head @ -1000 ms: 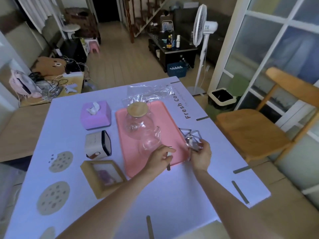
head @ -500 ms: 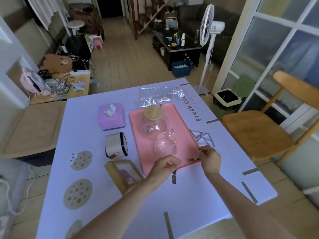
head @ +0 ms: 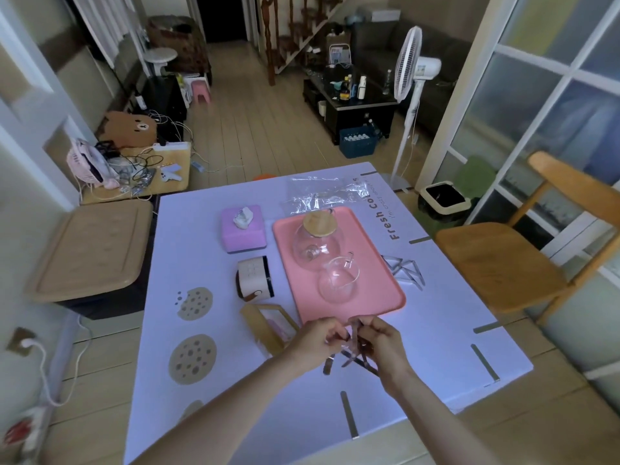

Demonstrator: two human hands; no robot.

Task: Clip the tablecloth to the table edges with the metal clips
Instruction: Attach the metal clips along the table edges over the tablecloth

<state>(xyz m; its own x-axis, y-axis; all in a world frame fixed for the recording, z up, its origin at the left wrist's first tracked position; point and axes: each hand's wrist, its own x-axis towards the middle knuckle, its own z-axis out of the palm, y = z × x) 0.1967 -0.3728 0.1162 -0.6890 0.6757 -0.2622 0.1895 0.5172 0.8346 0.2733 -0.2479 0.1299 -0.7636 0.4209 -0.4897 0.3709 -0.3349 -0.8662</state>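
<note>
A pale lilac tablecloth [head: 436, 317] with cookie prints covers the square table. My left hand [head: 318, 340] and my right hand [head: 382, 340] meet above the cloth, just in front of the pink tray. Both pinch metal clips [head: 352, 350] whose thin legs hang down between the hands; how many they hold is unclear. A small pile of loose metal clips [head: 404, 271] lies on the cloth right of the tray. Several clips sit along the table edges, one at the near edge [head: 349, 414] and one near the right corner [head: 484, 362].
The pink tray [head: 389, 286] carries a glass teapot [head: 317, 241] and a glass cup [head: 339, 280]. A tissue box [head: 243, 228], a small white device [head: 253, 280], a picture frame [head: 265, 325] and plastic wrap [head: 318, 194] also lie here. A wooden chair [head: 503, 260] stands right.
My right hand moved from the clip pile toward me, carrying a clip. Both hands have come together in front of the tray. The view shifted, so the table sits further right.
</note>
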